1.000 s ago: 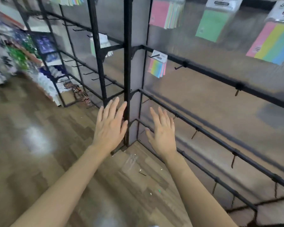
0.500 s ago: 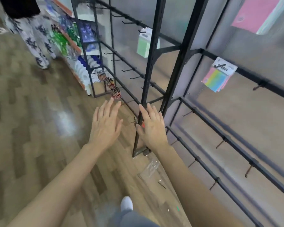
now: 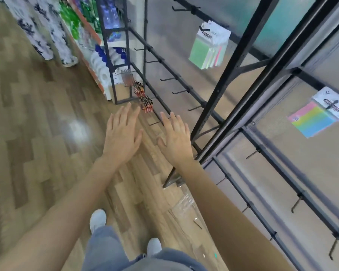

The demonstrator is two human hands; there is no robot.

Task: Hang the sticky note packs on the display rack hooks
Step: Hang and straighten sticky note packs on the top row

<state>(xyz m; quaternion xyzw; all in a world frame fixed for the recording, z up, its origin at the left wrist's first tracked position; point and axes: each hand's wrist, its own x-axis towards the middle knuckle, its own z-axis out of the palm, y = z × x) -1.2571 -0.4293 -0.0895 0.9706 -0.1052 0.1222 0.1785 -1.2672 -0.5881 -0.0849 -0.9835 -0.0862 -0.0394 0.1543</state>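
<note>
Both hands are held out in front, palms down, over the wood floor (image 3: 37,133). The left hand (image 3: 123,133) has straight fingers lying close side by side, with the thumb out a bit. It holds nothing. The right hand (image 3: 174,139) is just beside it, not touching. Its fingers are straight and a little apart, and it holds nothing too.

The black rack (image 3: 218,94) stands on the right, with rows of bars and many small hooks (image 3: 179,92) that stick out. One of them pokes out just by the right hand's first finger. I cannot tell if they touch.

Two sticky note packs hang on the rack, both well apart from the hands. The green pack (image 3: 205,53) hangs high up, above the right hand. The rainbow pack (image 3: 313,119) hangs far to the right on the next part of the rack. Each has a white card on top with a hook through it.

Low on the rack, just past the fingertips, hang some small red packs (image 3: 145,98). A bit of clear wrap (image 3: 184,208) lies on the floor by the rack's foot.

At the bottom you can see blue jeans (image 3: 106,251) and two white shoes (image 3: 97,219). At the top left are a shelf (image 3: 104,55) full of goods and the legs (image 3: 37,26) of another person in white flowery trousers.
</note>
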